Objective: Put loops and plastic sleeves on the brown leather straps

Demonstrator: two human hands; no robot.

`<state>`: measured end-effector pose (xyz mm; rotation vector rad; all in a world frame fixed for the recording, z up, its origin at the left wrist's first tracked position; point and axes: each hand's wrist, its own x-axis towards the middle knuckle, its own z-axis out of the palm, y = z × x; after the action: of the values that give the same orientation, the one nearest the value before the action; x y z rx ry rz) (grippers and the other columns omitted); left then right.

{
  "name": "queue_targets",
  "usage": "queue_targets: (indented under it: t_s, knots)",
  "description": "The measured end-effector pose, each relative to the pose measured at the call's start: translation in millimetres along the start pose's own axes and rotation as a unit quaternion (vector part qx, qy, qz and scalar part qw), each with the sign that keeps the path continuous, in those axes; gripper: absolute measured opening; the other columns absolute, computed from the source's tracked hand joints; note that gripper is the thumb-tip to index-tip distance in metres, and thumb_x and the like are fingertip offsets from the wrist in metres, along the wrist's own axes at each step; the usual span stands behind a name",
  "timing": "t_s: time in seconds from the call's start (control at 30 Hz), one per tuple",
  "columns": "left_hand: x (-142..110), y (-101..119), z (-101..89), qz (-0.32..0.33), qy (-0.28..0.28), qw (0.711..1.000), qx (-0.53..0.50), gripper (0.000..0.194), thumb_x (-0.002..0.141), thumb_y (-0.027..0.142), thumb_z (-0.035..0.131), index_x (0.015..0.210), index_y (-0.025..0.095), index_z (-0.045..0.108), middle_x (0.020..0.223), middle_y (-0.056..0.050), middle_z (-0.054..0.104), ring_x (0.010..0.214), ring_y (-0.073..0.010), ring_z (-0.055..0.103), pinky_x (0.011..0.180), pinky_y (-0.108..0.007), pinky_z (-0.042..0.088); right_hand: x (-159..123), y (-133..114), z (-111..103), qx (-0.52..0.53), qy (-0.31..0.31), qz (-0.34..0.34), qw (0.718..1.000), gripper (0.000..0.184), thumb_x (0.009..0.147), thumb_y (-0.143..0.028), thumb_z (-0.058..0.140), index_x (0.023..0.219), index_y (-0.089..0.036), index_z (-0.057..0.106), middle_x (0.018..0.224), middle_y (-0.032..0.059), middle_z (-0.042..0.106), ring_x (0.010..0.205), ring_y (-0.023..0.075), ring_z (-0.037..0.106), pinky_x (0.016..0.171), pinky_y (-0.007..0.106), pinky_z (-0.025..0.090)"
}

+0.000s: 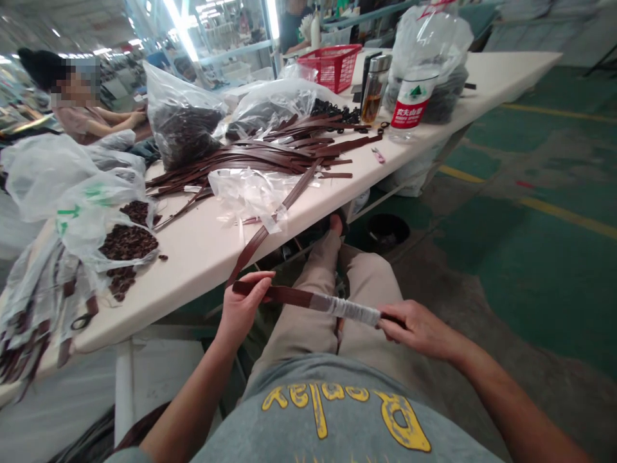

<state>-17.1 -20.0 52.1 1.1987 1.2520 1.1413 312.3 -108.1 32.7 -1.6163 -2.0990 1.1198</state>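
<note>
Strap (pixel 295 297) in left hand (pixel 245 305), near table edge (pixel 202 283)

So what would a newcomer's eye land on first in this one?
Probably the brown strap stretched between the left hand and right hand above the lap, its right part wrapped in bunched clear plastic. Next, the red basket at the table's far side and the red-labelled bottle near its right edge, beyond the heap of brown straps.

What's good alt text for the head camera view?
The left hand and right hand hold a brown strap partly sleeved in bunched whitish plastic over the lap. The table ahead carries more brown straps, filled plastic bags and a red basket.
</note>
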Motion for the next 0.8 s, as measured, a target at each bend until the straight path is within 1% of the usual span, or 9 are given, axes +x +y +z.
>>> queue_targets:
  t_s: [0.07, 0.13, 0.2, 0.23, 0.37, 0.5, 0.6, 0.7, 0.8]
  knots:
    - [-6, -9, 8.6, -0.056, -0.011, 0.998, -0.033, 0.034, 0.070, 0.037, 0.080, 0.095, 0.016, 0.075, 0.074, -0.001, 0.067, 0.057, -0.0095, 0.058, 0.054, -0.020, 0.048, -1, 3, -12, -0.028, 0.063, 0.007, 0.998, 0.021, 0.089, -0.030, 0.050, 0.082, -0.021, 0.068, 0.077, 0.0012, 0.071, 0.069, 0.0152, 0.063, 0.065, 0.027, 0.045]
    - [-15, -21, 21.9, -0.126, -0.017, 0.986, -0.105, 0.043, 0.070, 0.037, 0.081, 0.107, 0.016, 0.071, 0.077, 0.000, 0.067, 0.056, -0.0079, 0.059, 0.055, -0.019, 0.049, 1, -1, -13, -0.030, 0.159, -0.007, 0.987, 0.020, 0.087, -0.026, 0.052, 0.099, -0.023, 0.068, 0.098, 0.0032, 0.073, 0.088, 0.0181, 0.066, 0.080, 0.030, 0.048]
    - [-24, -34, 35.6, -0.193, -0.026, 0.967, -0.166, 0.051, 0.069, 0.035, 0.081, 0.115, 0.017, 0.067, 0.080, 0.000, 0.068, 0.057, -0.0077, 0.062, 0.057, -0.018, 0.051, 10, -15, -1, -0.014, 0.233, -0.041, 0.971, 0.025, 0.088, -0.026, 0.053, 0.110, -0.022, 0.064, 0.112, 0.0053, 0.071, 0.102, 0.0194, 0.064, 0.092, 0.034, 0.047]
    - [-29, -39, 41.1, -0.217, -0.033, 0.958, -0.184, 0.054, 0.069, 0.033, 0.081, 0.118, 0.017, 0.065, 0.081, -0.001, 0.069, 0.059, -0.0080, 0.064, 0.058, -0.018, 0.052, 17, -23, 9, -0.011, 0.246, -0.060, 0.967, 0.024, 0.090, -0.029, 0.054, 0.111, -0.021, 0.063, 0.114, 0.0060, 0.070, 0.105, 0.0198, 0.063, 0.094, 0.035, 0.046]
    - [-43, -55, 46.9, -0.255, -0.059, 0.942, -0.210, 0.062, 0.071, 0.030, 0.080, 0.128, 0.019, 0.058, 0.089, -0.004, 0.073, 0.072, -0.0136, 0.070, 0.067, -0.023, 0.056, 54, -54, 60, -0.062, 0.166, -0.154, 0.972, 0.036, 0.086, -0.046, 0.066, 0.109, -0.019, 0.064, 0.106, 0.0073, 0.071, 0.098, 0.0210, 0.064, 0.086, 0.034, 0.047]
    - [-49, -63, 35.1, -0.276, -0.041, 0.936, -0.216, 0.065, 0.068, 0.028, 0.082, 0.129, 0.023, 0.059, 0.091, -0.003, 0.075, 0.073, -0.0141, 0.071, 0.067, -0.023, 0.057, 79, -63, 93, -0.135, 0.154, -0.171, 0.964, 0.031, 0.092, -0.047, 0.058, 0.107, -0.020, 0.066, 0.101, 0.0038, 0.072, 0.093, 0.0178, 0.064, 0.080, 0.029, 0.046]
    - [-54, -68, 28.0, -0.290, -0.026, 0.935, -0.205, 0.065, 0.065, 0.027, 0.084, 0.126, 0.024, 0.062, 0.087, -0.001, 0.075, 0.068, -0.0129, 0.070, 0.066, -0.022, 0.057, 81, -66, 103, -0.177, 0.152, -0.159, 0.959, 0.030, 0.093, -0.047, 0.056, 0.103, -0.021, 0.067, 0.098, 0.0018, 0.071, 0.091, 0.0182, 0.064, 0.075, 0.027, 0.047]
    - [-60, -75, 23.3, -0.302, -0.022, 0.933, -0.195, 0.064, 0.063, 0.028, 0.086, 0.123, 0.024, 0.065, 0.087, -0.002, 0.075, 0.068, -0.0138, 0.070, 0.066, -0.022, 0.058, 76, -70, 106, -0.183, 0.161, -0.153, 0.958, 0.024, 0.093, -0.042, 0.055, 0.099, -0.022, 0.069, 0.097, 0.0041, 0.072, 0.090, 0.0205, 0.065, 0.073, 0.029, 0.048]
    - [-62, -82, 16.6, -0.313, -0.032, 0.933, -0.177, 0.054, 0.063, 0.031, 0.087, 0.113, 0.023, 0.069, 0.091, -0.002, 0.075, 0.074, -0.0132, 0.071, 0.070, -0.021, 0.057, 67, -72, 105, -0.174, 0.164, -0.151, 0.959, 0.019, 0.091, -0.037, 0.058, 0.094, -0.023, 0.070, 0.093, 0.0056, 0.073, 0.086, 0.0213, 0.065, 0.069, 0.030, 0.049]
